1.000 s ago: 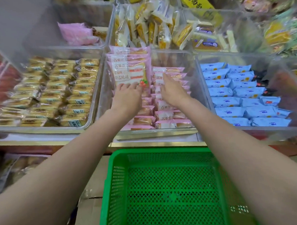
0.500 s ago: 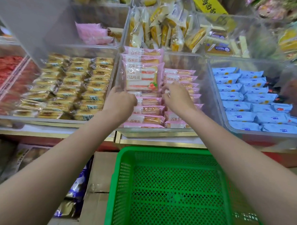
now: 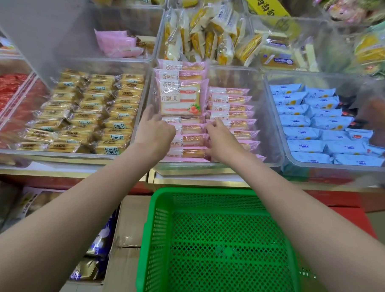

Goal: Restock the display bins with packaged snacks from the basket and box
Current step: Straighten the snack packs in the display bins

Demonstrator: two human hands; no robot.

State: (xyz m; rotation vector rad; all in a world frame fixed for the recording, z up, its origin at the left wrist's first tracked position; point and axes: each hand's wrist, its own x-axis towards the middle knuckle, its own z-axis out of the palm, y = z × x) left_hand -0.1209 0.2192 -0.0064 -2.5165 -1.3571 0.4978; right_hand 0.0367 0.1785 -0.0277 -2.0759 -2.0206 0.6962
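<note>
Head: left hand (image 3: 156,134) & right hand (image 3: 220,140) fingering pink packs (image 3: 188,140).

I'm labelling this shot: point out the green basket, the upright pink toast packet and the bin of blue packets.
green basket (image 3: 159,215): head view, left rim.
upright pink toast packet (image 3: 180,97): head view, front face.
bin of blue packets (image 3: 272,120): head view, left wall.

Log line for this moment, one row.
phase: arranging | both hands on pink packs | middle bin | green basket: empty
</note>
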